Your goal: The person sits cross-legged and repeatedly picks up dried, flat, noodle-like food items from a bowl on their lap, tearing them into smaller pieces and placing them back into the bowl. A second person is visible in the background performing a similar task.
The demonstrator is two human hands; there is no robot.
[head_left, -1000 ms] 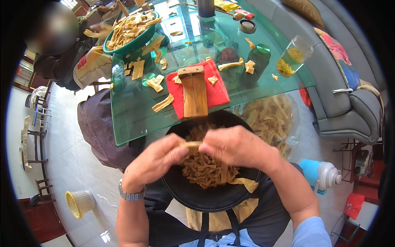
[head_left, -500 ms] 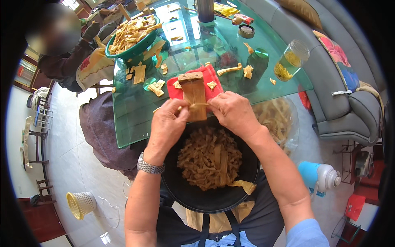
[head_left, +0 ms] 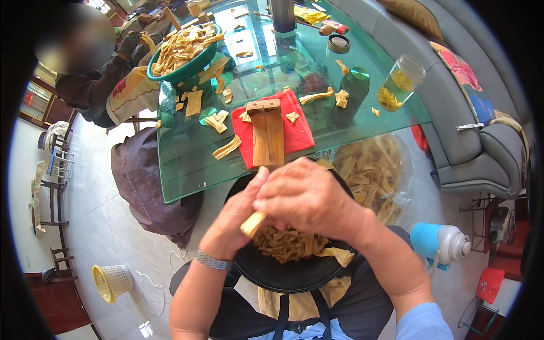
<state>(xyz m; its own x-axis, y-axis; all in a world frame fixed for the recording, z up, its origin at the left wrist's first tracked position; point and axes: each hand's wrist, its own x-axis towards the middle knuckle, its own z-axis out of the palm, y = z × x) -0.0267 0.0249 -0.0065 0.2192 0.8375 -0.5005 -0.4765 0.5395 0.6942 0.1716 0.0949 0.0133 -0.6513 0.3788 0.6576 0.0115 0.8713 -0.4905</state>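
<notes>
Gripping pale strip point(head_left: 253, 224), any print on yellow packet point(head_left: 310, 14) illegible

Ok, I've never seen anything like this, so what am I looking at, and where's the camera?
There's no machine: these are a person's bare left hand and right hand. Every picture comes from a camera on that person's head, looking down; its wide lens bends straight edges. The hands meet over a black bowl of brownish pieces, with a pale strip poking out between them. On the glass table are a wooden block on a red cloth, scattered pale pieces, a green basket holding more, and a glass jar.
</notes>
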